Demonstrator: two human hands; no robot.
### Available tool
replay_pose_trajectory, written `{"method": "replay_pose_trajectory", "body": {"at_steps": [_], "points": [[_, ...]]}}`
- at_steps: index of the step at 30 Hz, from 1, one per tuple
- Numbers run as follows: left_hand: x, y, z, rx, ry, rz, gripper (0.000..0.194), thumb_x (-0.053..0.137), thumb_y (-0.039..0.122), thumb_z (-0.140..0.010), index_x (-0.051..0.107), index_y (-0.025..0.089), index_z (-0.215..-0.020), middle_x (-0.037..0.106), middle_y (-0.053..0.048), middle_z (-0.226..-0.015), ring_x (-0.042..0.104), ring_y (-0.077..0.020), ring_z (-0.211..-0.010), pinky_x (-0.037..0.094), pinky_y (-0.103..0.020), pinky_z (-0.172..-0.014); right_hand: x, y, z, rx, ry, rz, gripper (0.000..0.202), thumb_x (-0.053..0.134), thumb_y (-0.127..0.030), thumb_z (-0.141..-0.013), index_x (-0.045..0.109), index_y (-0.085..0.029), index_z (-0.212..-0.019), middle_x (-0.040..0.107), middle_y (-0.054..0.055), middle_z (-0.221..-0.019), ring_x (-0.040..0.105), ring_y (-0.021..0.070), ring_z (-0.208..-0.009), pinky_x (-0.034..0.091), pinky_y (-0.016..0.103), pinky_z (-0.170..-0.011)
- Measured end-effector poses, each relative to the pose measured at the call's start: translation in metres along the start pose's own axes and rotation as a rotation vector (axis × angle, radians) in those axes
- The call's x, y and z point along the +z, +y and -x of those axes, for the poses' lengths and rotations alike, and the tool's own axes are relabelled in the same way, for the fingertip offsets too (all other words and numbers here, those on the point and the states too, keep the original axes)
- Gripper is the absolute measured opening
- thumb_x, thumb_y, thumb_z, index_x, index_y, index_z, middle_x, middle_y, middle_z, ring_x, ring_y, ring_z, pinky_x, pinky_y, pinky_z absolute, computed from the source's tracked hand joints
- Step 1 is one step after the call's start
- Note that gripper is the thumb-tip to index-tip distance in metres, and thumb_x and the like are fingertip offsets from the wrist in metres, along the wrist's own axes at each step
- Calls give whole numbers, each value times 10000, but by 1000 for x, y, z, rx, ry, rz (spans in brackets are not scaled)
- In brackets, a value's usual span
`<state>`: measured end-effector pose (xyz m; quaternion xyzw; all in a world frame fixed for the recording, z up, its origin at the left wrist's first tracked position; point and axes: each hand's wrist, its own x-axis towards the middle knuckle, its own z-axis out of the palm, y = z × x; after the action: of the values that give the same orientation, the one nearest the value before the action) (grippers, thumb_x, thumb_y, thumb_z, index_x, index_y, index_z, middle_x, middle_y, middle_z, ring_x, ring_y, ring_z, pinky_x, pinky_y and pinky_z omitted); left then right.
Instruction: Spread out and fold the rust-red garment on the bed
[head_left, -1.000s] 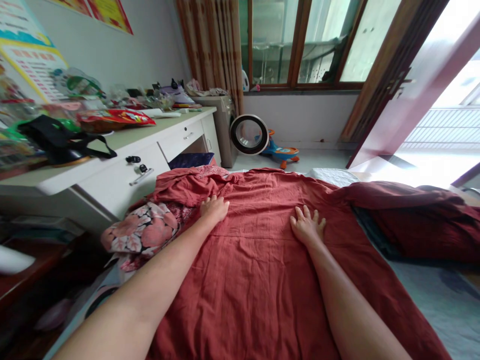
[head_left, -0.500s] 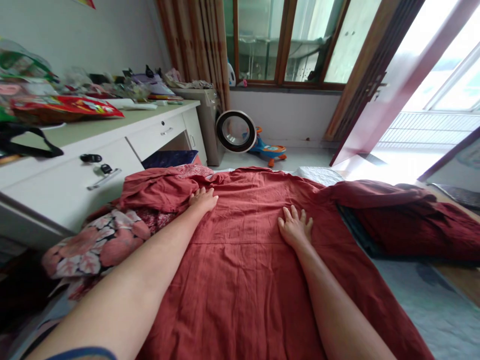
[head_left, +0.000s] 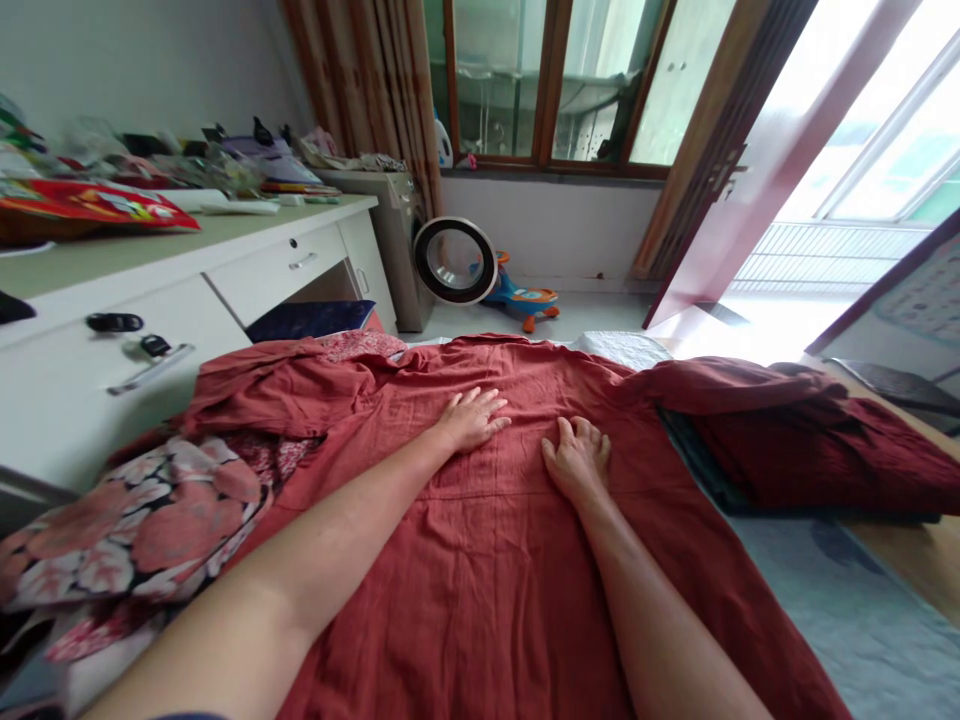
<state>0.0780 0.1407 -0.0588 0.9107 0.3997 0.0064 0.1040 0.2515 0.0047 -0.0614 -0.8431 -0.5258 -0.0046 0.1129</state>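
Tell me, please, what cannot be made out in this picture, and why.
Head view:
Garment: near end, cut off by the bottom edge.
Left hand, right hand: palms, turned down to the garment.
Packet: left end, cut off by the left edge.
Toy: one part, behind the round door.

No lettering, brand or number can be read for certain. The red packet (head_left: 112, 205) on the surface (head_left: 240, 228) by the wall carries pale and yellow print, too blurred to make out. The toy car (head_left: 521, 295) on the floor has small light marks on its orange seat, too small to tell as words or pictures. On the panel (head_left: 926, 300) at the far right, rows of faint marks show; whether they are writing cannot be told. Any print on the bottle (head_left: 444, 145) by the window is illegible.
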Motion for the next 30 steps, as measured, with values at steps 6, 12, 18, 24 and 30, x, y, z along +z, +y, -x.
{"method": "replay_pose_trajectory", "body": {"at_steps": [6,12,18,24,30], "points": [[-12,-16,-33,-149,-21,30,543,300,547,-973,395,344,-1468,300,-53,-1608,281,-325,-1455,286,-635,-1099,-3,0,1,-24,-3,17,485,446,-453,-928,547,-209,-1335,483,134,-1401,392,305,-1278,210,517,-1133],[-2,-10,-33,-244,77,-10,650,379,630,-918,357,315,-1486,271,-64,-1617,222,-370,-1461,237,-647,-1109,-3,-1,1,-18,-1,20,465,456,-451,-926,563,-215,-1312,487,131,-1407,396,306,-1276,220,515,-1127],[-5,9,-17,-101,293,-97,388,415,403,-961,606,231,-1251,524,-100,-1421,430,-286,-1312,310,-466,-1108,-1,-1,1,-16,-7,11,490,429,-443,-932,538,-214,-1350,460,121,-1460,369,298,-1324,200,533,-1146],[6,31,-3,-24,130,-28,512,413,477,-961,462,270,-1426,415,-52,-1543,317,-276,-1432,246,-456,-1168,4,0,-1,-28,-47,22,536,366,-434,-950,465,-215,-1430,371,104,-1552,281,285,-1422,154,563,-1164],[-2,39,0,-134,-51,2,703,428,619,-903,342,278,-1511,180,-71,-1645,122,-408,-1491,149,-634,-1157,5,2,-2,-39,-97,20,551,336,-444,-959,428,-270,-1473,304,58,-1598,229,291,-1461,157,599,-1155]]}}
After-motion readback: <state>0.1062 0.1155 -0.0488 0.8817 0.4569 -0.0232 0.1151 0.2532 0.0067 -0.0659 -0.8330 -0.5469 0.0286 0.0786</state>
